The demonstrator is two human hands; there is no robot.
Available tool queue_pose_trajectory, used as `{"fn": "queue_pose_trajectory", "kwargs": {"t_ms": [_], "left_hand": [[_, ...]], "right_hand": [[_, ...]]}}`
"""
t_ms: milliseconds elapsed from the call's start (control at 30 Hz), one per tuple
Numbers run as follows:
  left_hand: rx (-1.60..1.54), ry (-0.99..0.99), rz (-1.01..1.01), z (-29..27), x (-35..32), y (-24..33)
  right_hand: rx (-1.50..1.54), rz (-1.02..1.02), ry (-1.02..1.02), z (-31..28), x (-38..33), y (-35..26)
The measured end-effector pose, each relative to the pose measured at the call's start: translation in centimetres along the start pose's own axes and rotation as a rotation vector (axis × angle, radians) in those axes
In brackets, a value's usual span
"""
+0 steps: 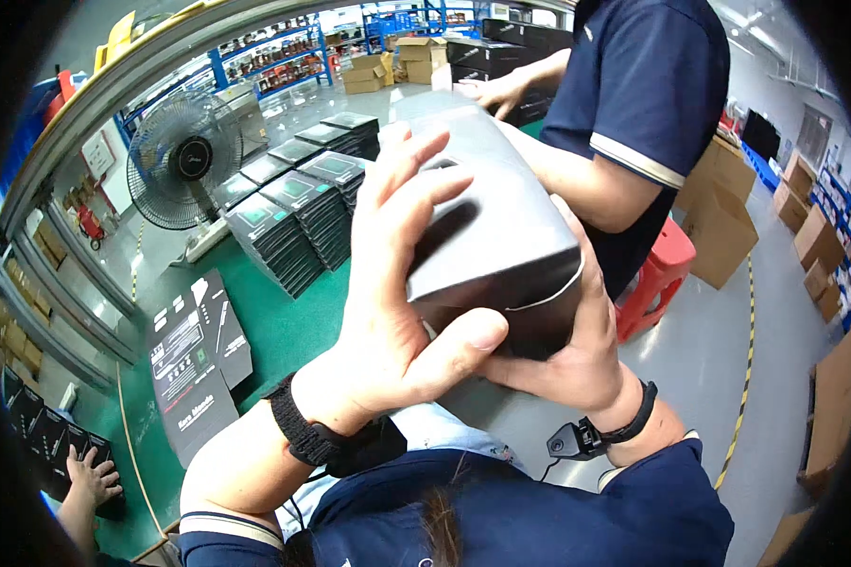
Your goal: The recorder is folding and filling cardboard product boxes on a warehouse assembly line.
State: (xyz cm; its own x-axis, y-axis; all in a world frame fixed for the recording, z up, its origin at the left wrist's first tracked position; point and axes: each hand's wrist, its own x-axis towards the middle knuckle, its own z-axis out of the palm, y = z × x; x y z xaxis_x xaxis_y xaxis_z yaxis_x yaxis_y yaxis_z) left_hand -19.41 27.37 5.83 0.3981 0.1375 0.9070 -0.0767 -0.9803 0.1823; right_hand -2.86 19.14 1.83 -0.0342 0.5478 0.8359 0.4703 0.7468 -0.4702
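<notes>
So both hands were wrapped around a dark grey cardboard box (487, 222), matte with a slightly glossy flap edge, held up close over the green counter (284, 331). Left hand (388, 312) had fingers spread across the top, thumb pressed on the near end. Right hand (563, 354) cupped it from underneath, grip clenched on the box. Stacks of flat black boxes (298, 213) sat toward the counter's far edge.

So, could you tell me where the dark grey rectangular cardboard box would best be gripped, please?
Probably across its two long side faces, one hand from each side. The dark grey rectangular cardboard box is held up, its near end toward the camera; the left hand spreads over the left side, the right hand cups the lower right corner.
</notes>
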Motion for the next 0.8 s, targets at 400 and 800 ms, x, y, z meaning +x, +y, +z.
{"fn": "queue_pose_trajectory", "kwargs": {"t_ms": [400, 800], "left_hand": [[0.82, -0.03, -0.954, -17.7, -14.2, 0.7], [0.941, 0.069, -1.732, -27.2, -24.6, 1.8]], "right_hand": [[-0.784, 0.139, -0.638, 3.4, 1.9, 13.6], [0.074, 0.353, -0.788, 28.2, 3.4, 5.0]]}}
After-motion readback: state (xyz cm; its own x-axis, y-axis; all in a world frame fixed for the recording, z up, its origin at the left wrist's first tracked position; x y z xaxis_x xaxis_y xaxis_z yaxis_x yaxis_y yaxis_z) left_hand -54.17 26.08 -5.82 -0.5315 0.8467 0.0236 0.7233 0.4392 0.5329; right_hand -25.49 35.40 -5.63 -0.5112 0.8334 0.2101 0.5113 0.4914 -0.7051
